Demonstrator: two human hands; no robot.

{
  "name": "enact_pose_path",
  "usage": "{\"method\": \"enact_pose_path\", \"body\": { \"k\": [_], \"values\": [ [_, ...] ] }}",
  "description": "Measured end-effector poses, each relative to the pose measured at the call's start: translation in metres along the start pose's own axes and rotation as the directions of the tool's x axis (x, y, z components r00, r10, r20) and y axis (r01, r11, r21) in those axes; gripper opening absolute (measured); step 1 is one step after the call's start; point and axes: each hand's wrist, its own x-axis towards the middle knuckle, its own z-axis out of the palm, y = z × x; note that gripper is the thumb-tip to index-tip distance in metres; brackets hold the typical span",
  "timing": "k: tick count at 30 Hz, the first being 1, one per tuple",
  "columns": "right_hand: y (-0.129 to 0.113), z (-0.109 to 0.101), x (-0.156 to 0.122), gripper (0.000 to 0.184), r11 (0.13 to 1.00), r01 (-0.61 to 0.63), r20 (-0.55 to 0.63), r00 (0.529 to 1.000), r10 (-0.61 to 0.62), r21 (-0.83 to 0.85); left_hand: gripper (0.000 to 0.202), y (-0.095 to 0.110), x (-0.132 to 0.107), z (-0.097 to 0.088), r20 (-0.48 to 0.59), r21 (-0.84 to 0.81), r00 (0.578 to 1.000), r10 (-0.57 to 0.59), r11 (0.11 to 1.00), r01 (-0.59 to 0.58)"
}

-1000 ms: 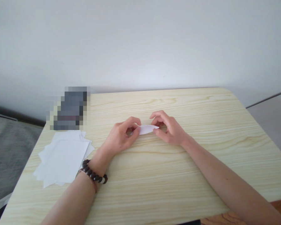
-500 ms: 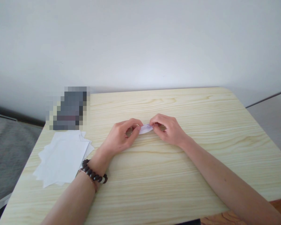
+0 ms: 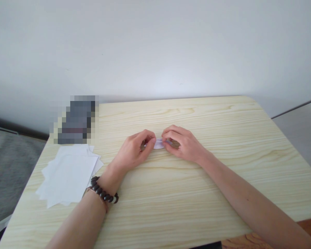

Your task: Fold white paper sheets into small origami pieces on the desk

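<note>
A small, narrow piece of folded white paper spans the gap between my two hands, just above or on the wooden table. My left hand, with dark beads at its wrist, pinches the paper's left end between thumb and fingers. From the other side, my right hand pinches it close to the middle, and a bit of the paper shows behind those fingers. Both hands are closed, and their fingers hide much of the paper's ends.
A loose, fanned stack of white paper sheets lies left of my left forearm. Behind it sits a dark, pixelated rectangular object. The pale wood-grain table meets a white wall at the back.
My right hand has shifted slightly left along the paper, toward my left hand. Less of the paper shows between the two hands. My left hand has hardly moved.
</note>
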Motion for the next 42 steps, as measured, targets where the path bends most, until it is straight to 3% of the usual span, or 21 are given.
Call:
{"method": "enact_pose_path", "body": {
  "k": [7, 16, 24, 31, 42],
  "values": [
    [0.003, 0.002, -0.002, 0.009, 1.000, 0.018, -0.004, 1.000, -0.019, -0.022, 0.017, -0.003, 0.004, 0.000, -0.014, 0.125, 0.994, 0.106, 0.987, -0.104],
    [0.007, 0.001, -0.001, 0.009, 0.982, -0.187, -0.186, 0.965, 0.182, -0.012, 0.014, -0.006, 0.000, 0.000, -0.050, 0.038, 0.996, 0.080, 0.996, -0.078],
    [0.007, -0.001, 0.000, 0.010, 0.996, -0.090, -0.132, 0.987, 0.090, 0.010, 0.013, -0.012, 0.002, 0.002, -0.065, 0.022, 0.988, 0.142, 0.990, -0.141],
    [0.006, -0.001, 0.000, 0.010, 0.999, -0.027, -0.083, 0.996, 0.024, -0.033, 0.014, -0.016, 0.004, 0.000, -0.154, 0.160, 0.963, 0.220, 0.968, -0.195],
    [0.005, 0.002, 0.000, 0.009, 0.995, -0.032, -0.075, 0.997, 0.024, -0.096, 0.017, -0.008, 0.001, -0.001, -0.115, 0.160, 0.966, 0.233, 0.964, -0.214]
  ]
}}
